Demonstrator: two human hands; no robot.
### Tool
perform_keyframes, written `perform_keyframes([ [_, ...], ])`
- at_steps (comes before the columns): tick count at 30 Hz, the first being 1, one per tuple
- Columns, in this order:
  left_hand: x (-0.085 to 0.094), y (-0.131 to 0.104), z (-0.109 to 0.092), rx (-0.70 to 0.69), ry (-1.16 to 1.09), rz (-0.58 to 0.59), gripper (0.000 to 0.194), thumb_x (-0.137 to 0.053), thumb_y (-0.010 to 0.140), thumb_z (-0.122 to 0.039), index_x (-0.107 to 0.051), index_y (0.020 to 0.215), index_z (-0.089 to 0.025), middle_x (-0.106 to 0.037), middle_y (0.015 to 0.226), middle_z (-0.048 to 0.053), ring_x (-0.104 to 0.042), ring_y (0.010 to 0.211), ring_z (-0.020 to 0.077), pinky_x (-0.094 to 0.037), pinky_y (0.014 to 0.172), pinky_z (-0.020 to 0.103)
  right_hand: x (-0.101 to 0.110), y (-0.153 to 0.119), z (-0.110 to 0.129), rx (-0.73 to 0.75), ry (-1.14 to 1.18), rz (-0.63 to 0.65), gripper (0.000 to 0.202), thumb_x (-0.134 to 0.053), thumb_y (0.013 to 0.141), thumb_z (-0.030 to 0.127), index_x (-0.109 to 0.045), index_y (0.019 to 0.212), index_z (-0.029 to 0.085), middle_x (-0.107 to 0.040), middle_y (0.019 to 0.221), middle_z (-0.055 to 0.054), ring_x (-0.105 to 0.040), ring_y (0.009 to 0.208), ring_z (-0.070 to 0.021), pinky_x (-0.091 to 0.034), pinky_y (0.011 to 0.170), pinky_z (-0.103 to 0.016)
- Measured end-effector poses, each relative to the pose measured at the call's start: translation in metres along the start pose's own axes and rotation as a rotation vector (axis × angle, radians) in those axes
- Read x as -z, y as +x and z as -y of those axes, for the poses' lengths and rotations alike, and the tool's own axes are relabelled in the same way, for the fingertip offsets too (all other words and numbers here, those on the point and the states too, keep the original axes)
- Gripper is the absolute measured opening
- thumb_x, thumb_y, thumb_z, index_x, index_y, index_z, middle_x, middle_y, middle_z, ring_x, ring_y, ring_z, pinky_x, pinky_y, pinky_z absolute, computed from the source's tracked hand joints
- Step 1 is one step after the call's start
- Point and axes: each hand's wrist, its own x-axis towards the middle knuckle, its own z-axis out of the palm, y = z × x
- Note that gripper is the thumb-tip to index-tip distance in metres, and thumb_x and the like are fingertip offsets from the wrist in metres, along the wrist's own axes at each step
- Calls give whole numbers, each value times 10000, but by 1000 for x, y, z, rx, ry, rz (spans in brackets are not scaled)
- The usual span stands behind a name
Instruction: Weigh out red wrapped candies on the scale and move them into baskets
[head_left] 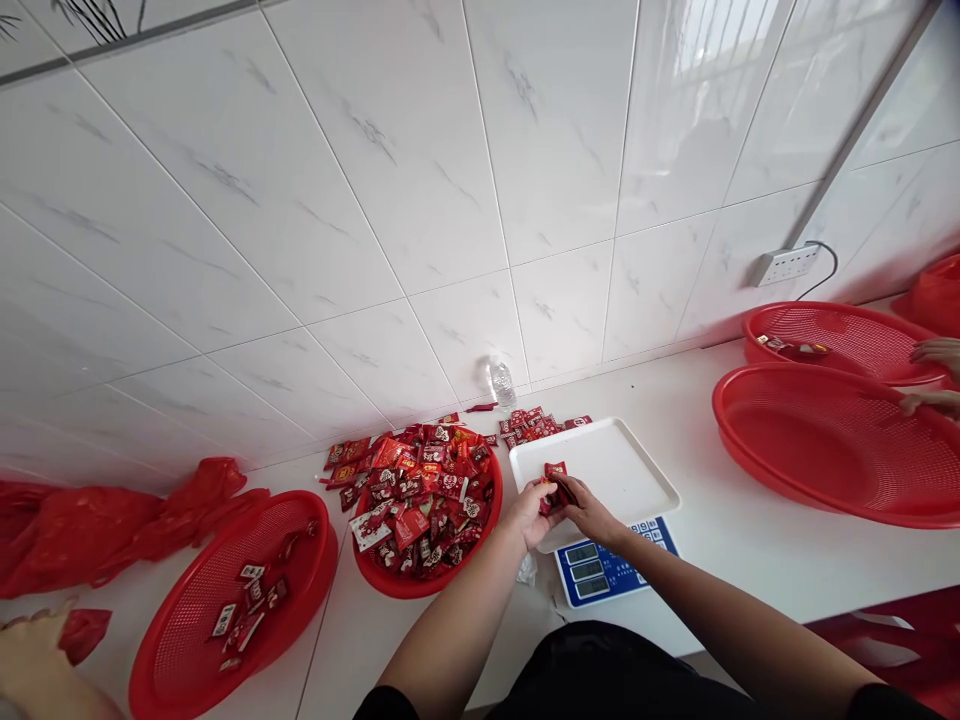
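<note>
Both of my hands meet over the white tray of a weighing scale (pixel 637 465). My left hand (pixel 531 512) is closed round a few small red packets (pixel 553 472). Its partner, my right hand (pixel 592 515), grips the same packets from the other side, fingers bent over them. Under my wrists shows the scale's blue panel (pixel 611 575) with its displays. Left of my hands stands a round red basket (pixel 495 490) heaped with red and brown packets (pixel 427 480). What lies between my fingers is partly hidden.
More packets (pixel 532 425) lie behind the tray near a clear plastic bottle (pixel 500 382). A red basket (pixel 326 560) with several packets stands left, by red plastic bags (pixel 112 530). Another person's hand (pixel 45 650) is at far left; other hands (pixel 937 375) hold a red basket (pixel 810 440) at right.
</note>
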Motion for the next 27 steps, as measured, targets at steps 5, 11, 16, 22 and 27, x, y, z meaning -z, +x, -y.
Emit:
perform_keyframes([
  [5, -25, -16, -4, 81, -99, 166, 322, -599, 790, -414, -556, 1018, -190, -629, 930, 38, -617, 772, 120, -522, 713, 261, 5, -4, 18, -96, 154, -4, 630, -570, 751, 393, -400, 1340, 249, -496, 1297, -79, -417, 1225, -280, -356, 1009, -461],
  [11, -47, -37, -17, 176, 71, 234, 501, -407, 812, -635, -544, 1080, -235, -616, 1056, 49, -614, 899, 167, -505, 757, 310, 11, -8, 31, -67, 318, 42, 851, -736, 603, 516, -405, 1328, 217, -485, 1309, -121, -438, 1202, -292, -379, 980, -431],
  [16, -49, -46, -17, 152, 255, 224, 682, -304, 780, -727, -373, 1316, -310, -462, 1322, 87, -582, 1011, 246, -486, 791, 414, 12, -7, 29, -200, 532, -20, 580, -684, 670, 435, -515, 1183, 223, -637, 920, -32, -597, 709, -175, -472, 607, -295],
  [22, -47, -46, -5, 130, 275, 253, 611, -338, 822, -661, -384, 1320, -309, -355, 1423, 57, -528, 1119, 212, -448, 899, 360, 27, -10, 18, -251, 632, -112, 294, -649, 685, 349, -604, 915, 171, -609, 678, 10, -535, 555, -126, -382, 473, -223],
  [27, -36, -33, 1, 112, 334, 157, 635, -358, 800, -680, -420, 1265, -251, -471, 1300, 109, -569, 1048, 209, -490, 836, 339, 50, -17, 9, -352, 771, -171, 306, -654, 691, 346, -570, 945, 197, -668, 814, -36, -640, 719, -198, -501, 574, -292],
])
